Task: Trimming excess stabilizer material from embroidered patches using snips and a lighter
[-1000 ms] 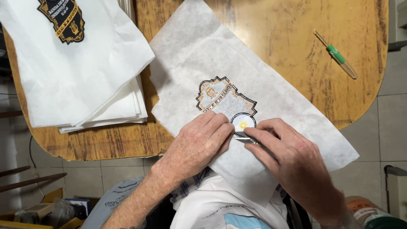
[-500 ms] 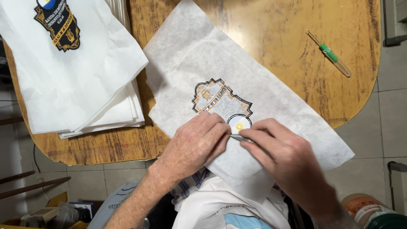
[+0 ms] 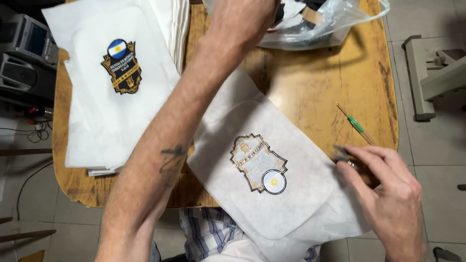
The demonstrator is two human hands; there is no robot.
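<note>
I see the white backing sheet (image 3: 291, 194) lying flat on the round wooden table (image 3: 315, 87), spread from centre toward 5 o'clock, its near edge hanging over the table rim. It is a thin, papery, slightly speckled white sheet with rounded corners. In its middle sits an embroidered crest patch (image 3: 257, 162), seen from what looks like the reverse side: pale cream fill, gold and black scalloped outline, faded lettering I can't read. At the crest's 5 o'clock corner is a round white emblem (image 3: 274, 181) with a dark ring and a small yellow dot in the middle.

My right hand (image 3: 388, 194) rests at 4 o'clock on the sheet's right edge, fingers curled narrowly around a small dark metal tool (image 3: 342, 154) (snips or tweezers, can't tell which) whose tip points toward the crest. My left hand (image 3: 242, 19) is up at 12 o'clock, reaching at a clear plastic bag (image 3: 330, 24); the fingers run off the frame, so I can't tell the grip.

At 10 o'clock a stack of white sheets (image 3: 116, 106) carries a finished crest (image 3: 121, 67), black and gold with a blue and white round emblem on top. A green-handled pick (image 3: 356, 124) lies on bare wood at 3 o'clock, near the right hand but apart from it.
</note>
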